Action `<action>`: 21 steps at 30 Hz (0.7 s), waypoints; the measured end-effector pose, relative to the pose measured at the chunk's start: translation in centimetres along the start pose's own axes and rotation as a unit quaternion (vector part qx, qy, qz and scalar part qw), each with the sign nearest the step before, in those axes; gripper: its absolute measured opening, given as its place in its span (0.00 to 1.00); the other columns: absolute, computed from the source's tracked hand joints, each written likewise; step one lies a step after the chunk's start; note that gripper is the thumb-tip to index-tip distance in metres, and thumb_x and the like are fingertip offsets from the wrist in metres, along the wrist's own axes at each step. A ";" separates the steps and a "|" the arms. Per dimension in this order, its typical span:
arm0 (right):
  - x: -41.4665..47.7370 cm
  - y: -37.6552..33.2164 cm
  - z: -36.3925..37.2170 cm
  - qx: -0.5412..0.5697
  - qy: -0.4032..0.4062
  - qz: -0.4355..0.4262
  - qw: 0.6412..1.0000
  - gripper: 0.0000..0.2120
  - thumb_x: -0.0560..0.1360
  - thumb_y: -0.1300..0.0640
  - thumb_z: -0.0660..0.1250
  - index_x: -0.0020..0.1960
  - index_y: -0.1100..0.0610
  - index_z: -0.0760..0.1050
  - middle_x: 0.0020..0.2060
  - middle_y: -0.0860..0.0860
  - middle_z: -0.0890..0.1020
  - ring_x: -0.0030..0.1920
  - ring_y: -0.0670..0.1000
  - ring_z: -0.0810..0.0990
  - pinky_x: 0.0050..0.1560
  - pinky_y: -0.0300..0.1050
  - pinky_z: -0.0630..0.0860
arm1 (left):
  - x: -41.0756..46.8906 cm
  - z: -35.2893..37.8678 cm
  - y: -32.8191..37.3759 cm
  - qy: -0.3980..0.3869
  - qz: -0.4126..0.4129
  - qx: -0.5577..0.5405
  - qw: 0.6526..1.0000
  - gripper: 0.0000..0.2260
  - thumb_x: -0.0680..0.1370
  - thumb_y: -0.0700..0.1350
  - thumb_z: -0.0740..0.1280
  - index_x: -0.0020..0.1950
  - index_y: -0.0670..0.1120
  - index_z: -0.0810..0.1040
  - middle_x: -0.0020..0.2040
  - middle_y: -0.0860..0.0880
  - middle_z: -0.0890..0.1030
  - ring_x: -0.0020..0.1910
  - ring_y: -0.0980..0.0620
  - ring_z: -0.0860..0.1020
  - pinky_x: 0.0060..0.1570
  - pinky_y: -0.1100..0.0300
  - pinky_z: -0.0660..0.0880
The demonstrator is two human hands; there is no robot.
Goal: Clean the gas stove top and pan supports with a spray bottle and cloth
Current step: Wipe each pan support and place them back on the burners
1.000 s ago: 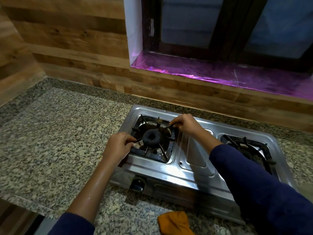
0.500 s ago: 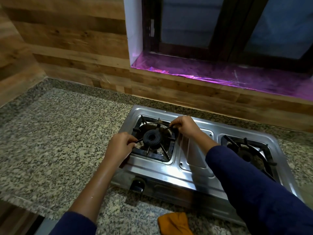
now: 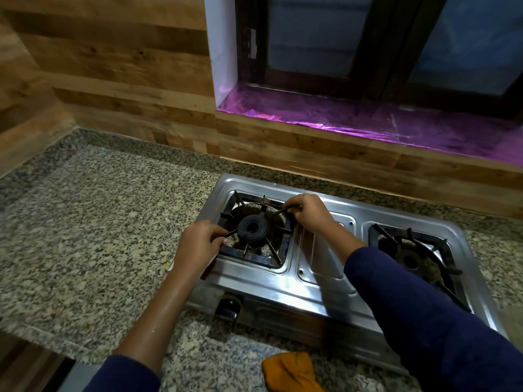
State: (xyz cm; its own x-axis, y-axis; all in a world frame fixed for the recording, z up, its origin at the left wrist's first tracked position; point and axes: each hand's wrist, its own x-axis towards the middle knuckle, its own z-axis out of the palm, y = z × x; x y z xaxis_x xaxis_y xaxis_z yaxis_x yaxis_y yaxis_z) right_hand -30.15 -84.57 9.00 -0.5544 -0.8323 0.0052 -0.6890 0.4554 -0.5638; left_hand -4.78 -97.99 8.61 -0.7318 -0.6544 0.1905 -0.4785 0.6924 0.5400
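While the left hand [image 3: 198, 244] and right hand [image 3: 308, 212] still pinch opposite prongs of the left pan support [image 3: 256, 258] (hardly moved), lifting it seems next.

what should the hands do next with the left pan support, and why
Probably lift the pan support straight up, level. The left hand and right hand each pinch a prong on opposite sides, so it looks ready to come off, baring the stove top beneath for wiping.
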 end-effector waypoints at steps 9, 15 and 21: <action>-3.9 -2.6 0.0 0.032 0.070 -0.010 0.997 0.16 0.73 0.66 0.65 0.58 0.57 0.81 0.55 0.54 0.83 0.58 0.54 0.78 0.58 0.46 0.74 | -2.7 0.1 1.2 0.016 0.001 0.005 1.000 0.15 0.75 0.44 0.72 0.61 0.45 0.82 0.54 0.46 0.83 0.49 0.47 0.81 0.48 0.57 0.76; -8.6 -3.5 1.7 0.070 0.103 -0.011 0.992 0.14 0.75 0.63 0.67 0.59 0.53 0.82 0.55 0.51 0.83 0.56 0.50 0.77 0.52 0.38 0.69 | -4.9 1.0 1.9 -0.021 -0.014 0.021 0.999 0.15 0.77 0.49 0.70 0.63 0.49 0.81 0.70 0.45 0.74 0.68 0.44 0.73 0.60 0.51 0.74; -11.1 -3.9 2.9 0.016 0.047 -0.017 0.999 0.15 0.77 0.63 0.64 0.60 0.54 0.81 0.55 0.53 0.83 0.59 0.52 0.76 0.56 0.41 0.70 | -4.8 0.2 1.5 -0.067 -0.011 0.040 0.997 0.17 0.78 0.51 0.68 0.66 0.49 0.78 0.73 0.46 0.72 0.68 0.44 0.72 0.60 0.50 0.74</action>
State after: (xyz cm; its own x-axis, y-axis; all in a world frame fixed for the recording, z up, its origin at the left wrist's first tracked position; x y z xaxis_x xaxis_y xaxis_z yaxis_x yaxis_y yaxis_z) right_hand -19.95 -78.06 8.71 -0.5742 -0.8124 0.1015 -0.6936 0.4168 -0.5875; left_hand -2.13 -93.76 8.38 -0.7760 -0.6274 0.0650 -0.5286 0.7031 0.4756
